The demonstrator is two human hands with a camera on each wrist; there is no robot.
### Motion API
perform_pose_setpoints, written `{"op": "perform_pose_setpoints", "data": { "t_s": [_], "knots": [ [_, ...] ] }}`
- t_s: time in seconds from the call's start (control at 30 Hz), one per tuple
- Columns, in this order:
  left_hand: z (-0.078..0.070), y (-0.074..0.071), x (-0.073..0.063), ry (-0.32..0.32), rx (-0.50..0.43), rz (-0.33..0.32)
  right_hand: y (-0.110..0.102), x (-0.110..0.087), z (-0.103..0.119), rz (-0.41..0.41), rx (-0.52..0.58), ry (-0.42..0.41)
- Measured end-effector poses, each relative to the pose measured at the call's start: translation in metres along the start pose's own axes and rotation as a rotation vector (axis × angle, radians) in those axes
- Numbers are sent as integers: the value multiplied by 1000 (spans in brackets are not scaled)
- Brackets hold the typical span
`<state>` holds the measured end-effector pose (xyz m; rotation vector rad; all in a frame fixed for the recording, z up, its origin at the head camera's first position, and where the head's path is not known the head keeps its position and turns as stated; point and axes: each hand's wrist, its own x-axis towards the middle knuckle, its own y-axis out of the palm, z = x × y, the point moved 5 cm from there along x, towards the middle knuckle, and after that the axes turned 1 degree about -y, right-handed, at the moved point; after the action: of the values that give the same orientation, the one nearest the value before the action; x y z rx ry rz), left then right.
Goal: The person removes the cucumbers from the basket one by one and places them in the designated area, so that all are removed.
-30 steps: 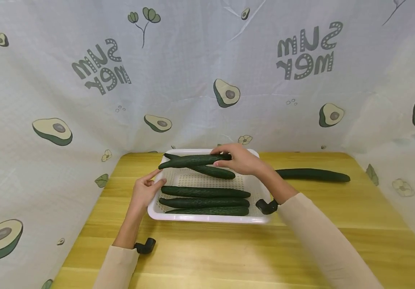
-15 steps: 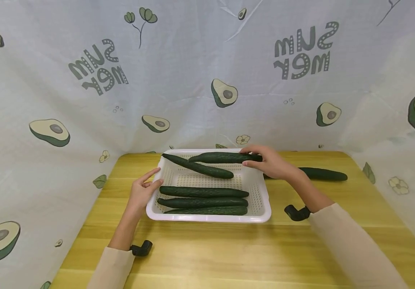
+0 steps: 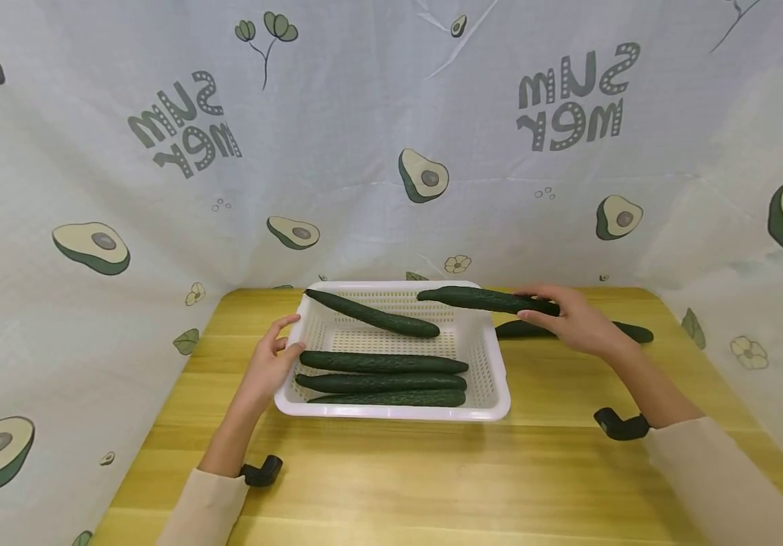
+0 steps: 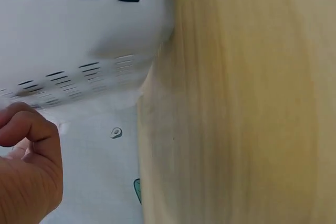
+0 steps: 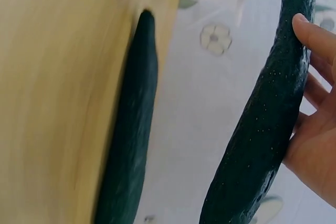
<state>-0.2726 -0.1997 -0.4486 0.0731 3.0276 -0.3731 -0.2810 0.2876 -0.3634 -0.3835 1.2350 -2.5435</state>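
Observation:
In the head view my right hand (image 3: 571, 322) grips a dark green cucumber (image 3: 469, 298) near its right end. It is held above the basket's right rim, and its left end still reaches over the basket. The right wrist view shows the thumb and fingers around this cucumber (image 5: 262, 108). At the left side, my left hand (image 3: 268, 368) holds the rim of the white plastic basket (image 3: 391, 412) with thumb and fingers. Inside the basket one cucumber (image 3: 377, 315) lies slanted at the back. Three more cucumbers (image 3: 384, 362) lie side by side at the front.
Another cucumber (image 3: 630, 331) lies on the wooden table (image 3: 391, 478) right of the basket, partly hidden behind my right hand. A white curtain (image 3: 357, 114) with avocado prints hangs behind the table and along both sides.
My right hand has carried its cucumber rightward from over the basket's back left to past its right rim. The slanted cucumber beneath is now uncovered. My left hand stays at the rim.

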Motion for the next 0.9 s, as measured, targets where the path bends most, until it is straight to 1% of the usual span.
{"op": "perform_pose_setpoints", "data": {
  "t_s": [0.1, 0.17, 0.3, 0.4, 0.53, 0.63, 0.73, 0.8, 0.9],
  "knots": [
    [2, -1, 0, 6, 1, -35, -10, -12, -11, -7, -18, 38],
    [2, -1, 0, 7, -3, -51, -16, -19, -19, -17, -37, 48],
    [0, -1, 0, 21, 14, -67, -26, -33, -38, -61, -65, 28],
    [-1, -2, -1, 29, 45, -72, -29, -43, -55, -83, -88, 20],
    [1, -1, -1, 34, 45, -73, -31, -55, -80, -75, -118, 49],
    [3, -1, 0, 37, 21, -75, -32, -62, -97, -79, -147, 72],
    [3, -2, 0, 39, 14, -82, -32, -68, -112, -81, -172, 71],
    [2, -2, 1, 37, 4, -81, -29, -72, -121, -64, -176, 81],
    [2, -1, 2, 33, -3, -77, -21, -78, -131, -16, -188, 105]
  ]
}}
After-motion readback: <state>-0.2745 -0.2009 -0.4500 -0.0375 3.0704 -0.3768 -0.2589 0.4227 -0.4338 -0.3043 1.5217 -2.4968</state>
